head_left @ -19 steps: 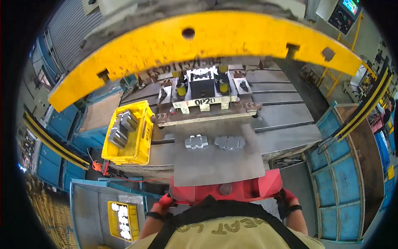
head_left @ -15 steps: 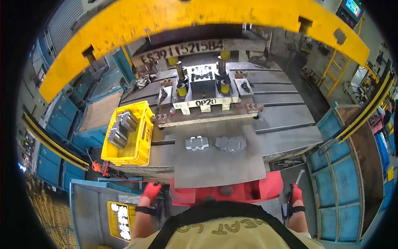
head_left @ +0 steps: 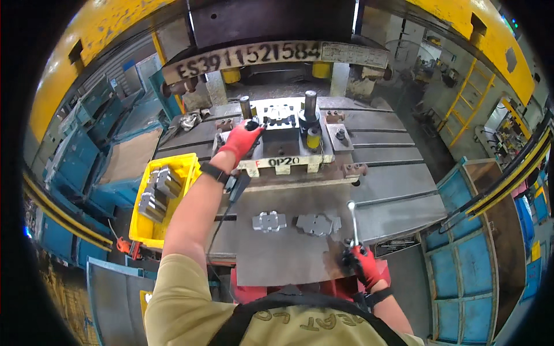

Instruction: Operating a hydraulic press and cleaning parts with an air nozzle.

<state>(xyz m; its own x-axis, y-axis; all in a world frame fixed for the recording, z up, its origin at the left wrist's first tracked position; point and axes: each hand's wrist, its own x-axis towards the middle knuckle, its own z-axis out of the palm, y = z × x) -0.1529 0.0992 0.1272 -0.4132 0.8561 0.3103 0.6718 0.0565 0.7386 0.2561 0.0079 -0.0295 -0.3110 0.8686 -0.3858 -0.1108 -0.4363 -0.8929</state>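
Observation:
My left hand (head_left: 243, 140), in a red glove with dark fingertips, reaches over the left side of the lower die (head_left: 283, 131). Its fingertips are beside the left guide post (head_left: 246, 108), near a dark shaped part (head_left: 280, 121) in the die; how far they are closed is unclear. Over the front right of the steel plate, my right hand (head_left: 365, 266), gloved likewise, is closed around a slim silver rod tool with a rounded end (head_left: 354, 222). Two grey formed metal pieces lie on the plate, the left one (head_left: 269, 221) smaller than the right one (head_left: 315, 224).
A yellow crate (head_left: 183, 199) with several grey metal parts stands left of the steel plate (head_left: 262, 259). The press's upper beam (head_left: 271, 56) hangs above the die. Blue-framed bins (head_left: 461, 248) stand at the right, and yellow-black bars (head_left: 66, 216) flank both sides.
My left hand has moved forward from beside the plate to the die. My right hand has come inward over the plate's front right with the rod tool. The view has shifted.

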